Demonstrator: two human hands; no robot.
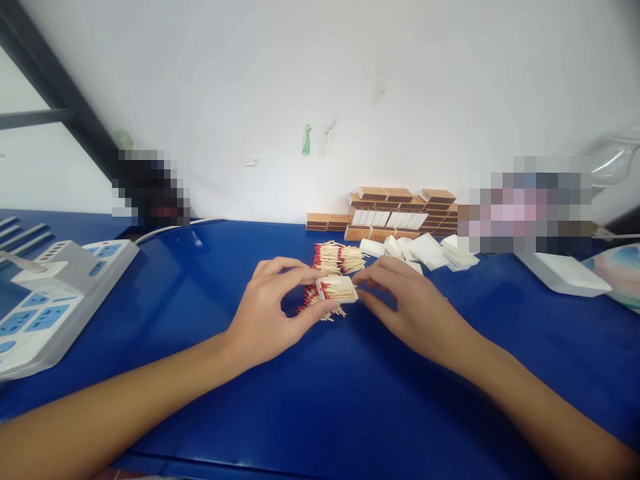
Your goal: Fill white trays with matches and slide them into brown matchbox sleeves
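My left hand (pixel 273 310) pinches a small white matchbox tray (pixel 339 289) filled with red-tipped matches, thumb below and fingers above. My right hand (pixel 407 303) touches the tray's right end with curled fingertips. Loose matches (pixel 320 308) lie under the tray on the blue table (pixel 325 400). Just behind it sits a pile of matches (pixel 337 258).
Several empty white trays (pixel 425 252) lie behind my right hand. Brown matchbox sleeves (pixel 400 212) are stacked against the white wall. A white power strip (pixel 55 300) sits at the left. A white flat box (pixel 565 273) lies at the right.
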